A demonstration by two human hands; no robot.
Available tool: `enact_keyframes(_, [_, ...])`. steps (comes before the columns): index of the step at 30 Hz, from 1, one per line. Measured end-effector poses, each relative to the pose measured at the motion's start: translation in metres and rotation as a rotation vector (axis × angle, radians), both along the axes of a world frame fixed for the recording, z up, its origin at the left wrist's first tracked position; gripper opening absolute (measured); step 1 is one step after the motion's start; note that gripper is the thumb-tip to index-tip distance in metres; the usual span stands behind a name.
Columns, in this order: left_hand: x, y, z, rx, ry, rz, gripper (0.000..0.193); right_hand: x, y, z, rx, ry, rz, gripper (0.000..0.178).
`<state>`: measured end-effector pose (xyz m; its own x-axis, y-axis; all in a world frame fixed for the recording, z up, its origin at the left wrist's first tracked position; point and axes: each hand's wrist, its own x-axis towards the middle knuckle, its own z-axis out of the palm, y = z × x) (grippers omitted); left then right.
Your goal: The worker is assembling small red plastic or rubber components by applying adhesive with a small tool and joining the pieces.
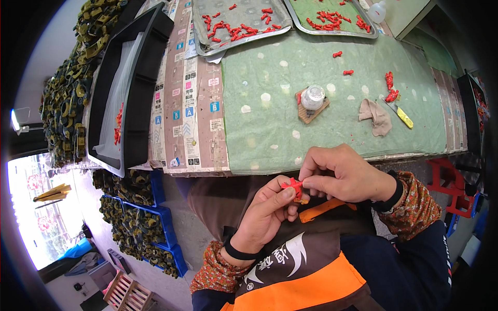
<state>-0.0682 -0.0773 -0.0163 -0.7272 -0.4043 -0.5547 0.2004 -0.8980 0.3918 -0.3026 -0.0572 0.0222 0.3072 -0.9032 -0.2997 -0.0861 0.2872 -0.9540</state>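
My left hand is closed around a small red plastic figure-like piece, thumb pressed on it, just off the table's near edge. Thumb and forefinger of my right hand pinch together at the right end of the same piece. A bit of yellow shows below it by the left fingers; what that is I cannot tell. Beyond my hands, a small clear jar stands on a cardboard scrap. To its right lie a crumpled beige cloth and a yellow-handled knife.
A spotted green cloth covers the table. Red pieces lie loose on it. Two metal trays, one grey and one green-lined, hold more. Left are a black bin and blue crates of dark green and yellow parts.
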Motion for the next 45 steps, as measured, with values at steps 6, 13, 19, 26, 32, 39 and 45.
enact_keyframes(6, [0.0, 0.0008, 0.0004, -0.01, -0.01, 0.007, 0.012, 0.001, 0.0037, -0.0011, -0.025, -0.007, -0.005, 0.005])
enact_keyframes(13, [0.0006, 0.002, 0.0007, -0.034, -0.023, 0.013, 0.012, 0.001, 0.0049, -0.0033, -0.038, -0.019, 0.003, 0.005])
enact_keyframes(19, [0.0003, 0.0033, 0.0008, -0.039, -0.03, 0.013, 0.012, 0.0008, 0.0055, -0.0036, -0.039, -0.016, 0.013, 0.005])
enact_keyframes(26, [-0.0001, 0.0042, 0.0, -0.059, -0.036, 0.013, 0.012, 0.001, 0.007, -0.0058, -0.047, -0.031, 0.003, 0.004])
enact_keyframes(32, [-0.0009, 0.0052, 0.0015, -0.068, -0.045, 0.019, 0.012, 0.0014, 0.0068, -0.0051, -0.053, -0.025, 0.002, 0.004])
enact_keyframes(39, [-0.0012, 0.0048, 0.0024, -0.078, -0.046, 0.014, 0.012, 0.0012, 0.0063, -0.0044, -0.052, -0.019, 0.006, 0.004])
enact_keyframes(45, [-0.0012, 0.0049, 0.0016, -0.076, -0.036, 0.013, 0.012, 0.0034, 0.0062, -0.004, -0.053, -0.029, -0.027, 0.006])
